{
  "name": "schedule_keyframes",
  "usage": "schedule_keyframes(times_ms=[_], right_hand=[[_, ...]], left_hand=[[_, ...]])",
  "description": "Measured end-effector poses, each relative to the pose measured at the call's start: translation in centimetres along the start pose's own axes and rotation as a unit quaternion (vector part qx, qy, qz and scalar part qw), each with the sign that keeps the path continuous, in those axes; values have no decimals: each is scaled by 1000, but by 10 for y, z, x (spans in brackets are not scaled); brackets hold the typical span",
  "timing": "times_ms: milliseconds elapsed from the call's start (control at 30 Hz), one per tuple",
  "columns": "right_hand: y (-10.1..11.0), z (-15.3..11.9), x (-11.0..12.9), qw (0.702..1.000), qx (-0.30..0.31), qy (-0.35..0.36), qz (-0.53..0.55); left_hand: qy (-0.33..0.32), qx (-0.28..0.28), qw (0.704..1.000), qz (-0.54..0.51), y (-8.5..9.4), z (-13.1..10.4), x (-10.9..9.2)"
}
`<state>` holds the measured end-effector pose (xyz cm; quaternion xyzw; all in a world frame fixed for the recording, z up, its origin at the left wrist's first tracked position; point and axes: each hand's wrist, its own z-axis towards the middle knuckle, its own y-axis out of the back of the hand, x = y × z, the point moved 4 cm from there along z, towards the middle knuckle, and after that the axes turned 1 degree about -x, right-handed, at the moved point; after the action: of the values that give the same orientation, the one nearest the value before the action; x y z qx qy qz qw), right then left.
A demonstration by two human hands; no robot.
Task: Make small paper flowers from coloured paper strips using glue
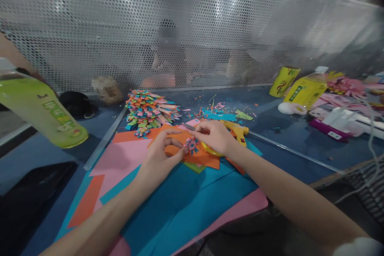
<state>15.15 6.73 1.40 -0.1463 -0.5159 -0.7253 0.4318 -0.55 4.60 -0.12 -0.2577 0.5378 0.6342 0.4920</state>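
My left hand [163, 150] pinches the edge of a small paper flower [192, 145] of pink, blue and orange strips between thumb and fingertips. Right above the flower, my right hand [214, 136] has its thumb and forefinger pressed together; what lies between them is too small to make out. A pair of scissors shows under and beside the right hand, its grey blade [189, 127] pointing away to the left and its yellow handle partly covered. Just beyond that hand lies a yellow glue gun [240, 133]. Orange paper [210, 161] is beneath the flower.
Stacked blue sheets [192, 204] and pink sheets cover the near table. Behind them stands a pile of fringed paper pieces [150, 108], with scraps [220, 114] beside it. Bottles [45, 108], a can [285, 81] and clear sticks [295, 152] lie around. A perforated metal screen [204, 20] closes the back.
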Motion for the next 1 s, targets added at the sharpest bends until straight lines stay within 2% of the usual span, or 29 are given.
schedule_keyframes(times_ms=[167, 333, 500, 567, 667, 733, 1000], right_hand=[[3, 0, 4, 1000, -20, 13, 17], [4, 2, 1, 994, -6, -22, 110], [9, 4, -3, 991, -26, -35, 128], [8, 4, -2, 990, 2, -33, 138], [3, 3, 0, 985, 86, -33, 147], [0, 3, -1, 982, 119, -29, 141], [-2, 2, -5, 984, 110, 19, 140]], left_hand=[[-2, 14, 1000, -4, -1, 1, -1], [0, 17, 998, -57, -1, 1, 0], [-12, 3, 996, -87, 2, 4, 2], [-16, 4, 997, -77, 3, 5, 1], [-35, 4, 998, -55, 6, 8, -1], [-44, 6, 998, -48, 8, 9, -1], [-60, 23, 998, -1, 14, 8, 1]])
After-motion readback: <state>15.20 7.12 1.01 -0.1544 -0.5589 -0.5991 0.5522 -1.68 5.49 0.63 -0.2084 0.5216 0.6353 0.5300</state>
